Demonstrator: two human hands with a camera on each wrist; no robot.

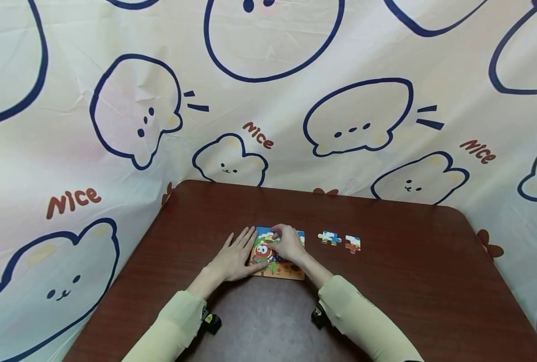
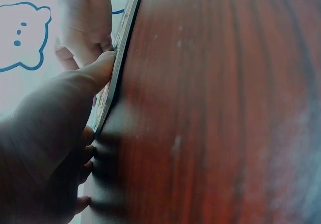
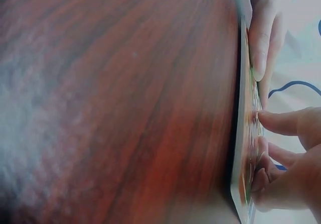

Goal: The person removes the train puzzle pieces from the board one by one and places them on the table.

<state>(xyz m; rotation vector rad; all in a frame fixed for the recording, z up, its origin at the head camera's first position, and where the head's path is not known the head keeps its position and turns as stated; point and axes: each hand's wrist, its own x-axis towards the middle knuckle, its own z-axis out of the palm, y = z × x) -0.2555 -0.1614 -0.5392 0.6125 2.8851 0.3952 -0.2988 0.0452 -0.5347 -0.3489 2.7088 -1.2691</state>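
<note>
A colourful picture puzzle on a board (image 1: 284, 272) lies on the table. My left hand (image 1: 233, 260) rests flat along its left side, fingers straight and spread, thumb on the lower left part. Above the middle and upper part, my right hand (image 1: 290, 245) has bent fingers, tips apart and touching the picture; it covers part of it. In the left wrist view, the left thumb (image 2: 100, 69) presses at the board's edge (image 2: 116, 78). The right wrist view shows right fingertips (image 3: 266, 117) on the board's surface (image 3: 248, 148); no loose piece shows between them.
Two loose puzzle pieces lie right of the board: a blue and green one (image 1: 330, 238) and a blue, white and brown one (image 1: 353, 244). The dark brown table (image 1: 408, 281) ends at a patterned cloth (image 1: 286, 125) behind and at the sides.
</note>
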